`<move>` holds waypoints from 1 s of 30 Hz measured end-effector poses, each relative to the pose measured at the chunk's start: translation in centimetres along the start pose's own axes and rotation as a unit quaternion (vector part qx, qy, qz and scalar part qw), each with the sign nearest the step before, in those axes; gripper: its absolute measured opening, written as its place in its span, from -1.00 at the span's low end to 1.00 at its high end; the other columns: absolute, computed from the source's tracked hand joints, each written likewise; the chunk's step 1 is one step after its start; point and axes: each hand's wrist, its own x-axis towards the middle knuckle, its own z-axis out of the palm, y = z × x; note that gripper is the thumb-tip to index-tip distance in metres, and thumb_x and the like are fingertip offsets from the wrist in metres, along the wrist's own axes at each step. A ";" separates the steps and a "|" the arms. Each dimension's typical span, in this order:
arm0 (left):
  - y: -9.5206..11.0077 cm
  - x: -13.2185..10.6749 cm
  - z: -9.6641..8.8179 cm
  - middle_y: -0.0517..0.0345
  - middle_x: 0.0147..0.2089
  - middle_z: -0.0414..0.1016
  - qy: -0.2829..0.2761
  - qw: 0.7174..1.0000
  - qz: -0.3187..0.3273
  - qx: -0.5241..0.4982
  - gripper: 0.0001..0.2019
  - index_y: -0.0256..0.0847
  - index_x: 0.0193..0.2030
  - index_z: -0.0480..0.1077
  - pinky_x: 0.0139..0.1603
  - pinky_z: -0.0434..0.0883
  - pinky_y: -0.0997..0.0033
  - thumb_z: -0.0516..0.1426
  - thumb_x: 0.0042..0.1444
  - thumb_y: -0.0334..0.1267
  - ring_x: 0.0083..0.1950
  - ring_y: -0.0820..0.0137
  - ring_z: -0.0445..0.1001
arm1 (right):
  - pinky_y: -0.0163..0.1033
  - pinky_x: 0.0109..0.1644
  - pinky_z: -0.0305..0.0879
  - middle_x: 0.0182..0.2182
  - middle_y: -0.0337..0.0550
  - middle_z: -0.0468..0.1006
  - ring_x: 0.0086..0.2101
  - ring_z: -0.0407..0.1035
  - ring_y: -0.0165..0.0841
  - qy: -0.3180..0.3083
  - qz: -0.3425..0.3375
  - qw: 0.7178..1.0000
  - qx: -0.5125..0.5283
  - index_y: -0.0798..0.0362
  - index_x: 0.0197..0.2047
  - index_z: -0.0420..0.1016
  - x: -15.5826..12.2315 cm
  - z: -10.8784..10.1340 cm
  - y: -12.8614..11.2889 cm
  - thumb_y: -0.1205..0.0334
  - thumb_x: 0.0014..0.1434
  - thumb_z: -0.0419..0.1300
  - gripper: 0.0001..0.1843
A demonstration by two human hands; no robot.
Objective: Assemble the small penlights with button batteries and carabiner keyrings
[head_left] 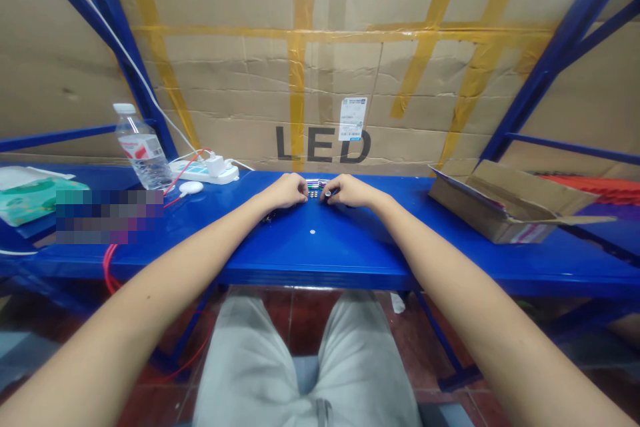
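Note:
At the far side of the blue table (320, 260), my left hand (290, 191) rests with its fingers curled together; what they pinch, if anything, is hidden. Small shiny metal pieces (313, 194) stand in a cluster just right of its fingertips. My right hand (349, 191) is closed on a small silvery cylinder (328, 194), whose round end faces me. Behind the cluster, between both hands, lie shiny coloured tubes (315, 183). A small white disc (313, 232) lies nearer to me. Some small dark bits (269, 217) sit below my left wrist.
To the left stand a water bottle (143, 150), a white power strip (210, 170) with cables, and a green packet (35, 197). An open cardboard box (505, 203) is at the right, with red material (595, 189) behind it. A large carton (240, 100) backs the table.

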 end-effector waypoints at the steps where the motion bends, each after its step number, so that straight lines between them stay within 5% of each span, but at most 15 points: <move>1: 0.1 0.0 -0.1 0.17 -0.47 0.59 0.026 0.999 0.017 -0.019 -0.93 -0.19 -0.45 0.55 -0.43 0.38 0.44 0.26 -0.05 -0.43 -0.45 0.38 0.52 | -0.30 -0.23 0.28 -0.39 -0.24 0.63 -0.34 0.41 -0.35 0.006 0.008 1.000 -0.007 0.05 -0.35 0.68 0.0 0.0 0.0 0.41 -0.10 0.25 -0.78; 6: 1.5 -0.2 -0.2 0.14 -0.34 0.62 0.158 0.971 0.169 -0.063 -0.94 -0.21 -0.33 0.56 -0.27 0.44 0.42 0.23 0.09 -0.37 -0.34 0.42 0.51 | -0.30 -0.33 0.19 -0.52 -0.27 0.51 -0.46 0.29 -0.41 0.025 0.054 0.998 -0.001 0.10 -0.35 0.64 -0.2 -0.1 0.0 0.37 -0.10 0.24 -0.80; 12: 2.6 -0.5 0.4 0.09 -0.30 0.59 0.137 0.953 0.268 -0.029 -0.91 -0.22 -0.29 0.56 -0.15 0.44 0.37 0.20 0.17 -0.39 -0.23 0.38 0.54 | -0.30 -0.35 0.18 -0.56 -0.30 0.44 -0.49 0.25 -0.44 0.015 0.041 0.997 0.068 0.12 -0.41 0.57 -0.2 0.3 -0.1 0.33 -0.12 0.24 -0.87; 20: 2.5 -0.5 0.7 0.08 -0.28 0.58 0.132 0.956 0.261 -0.026 -0.89 -0.19 -0.29 0.57 -0.14 0.46 0.36 0.18 0.17 -0.36 -0.23 0.38 0.53 | -0.29 -0.31 0.27 -0.56 -0.27 0.49 -0.46 0.34 -0.40 0.013 0.049 0.992 0.115 0.11 -0.44 0.56 0.1 0.5 -0.1 0.31 -0.17 0.27 -0.86; 26: 0.7 0.1 0.4 0.07 -0.21 0.63 0.176 0.972 0.157 0.009 -0.80 -0.21 -0.21 0.56 -0.05 0.48 0.29 0.09 0.17 -0.41 -0.18 0.33 0.56 | -0.30 -0.30 0.25 -0.49 -0.23 0.55 -0.42 0.34 -0.39 0.010 0.042 0.996 0.079 0.12 -0.40 0.64 0.0 0.2 -0.1 0.35 -0.19 0.27 -0.80; 30: -1.4 0.7 0.7 0.00 -0.12 0.65 0.101 0.982 0.123 0.098 -0.64 -0.20 -0.14 0.61 0.01 0.47 0.28 0.02 0.09 -0.50 -0.08 0.25 0.58 | -0.30 -0.23 0.28 -0.42 -0.21 0.60 -0.37 0.37 -0.37 0.000 0.025 0.997 0.074 0.10 -0.40 0.65 0.2 0.1 -0.1 0.36 -0.20 0.28 -0.80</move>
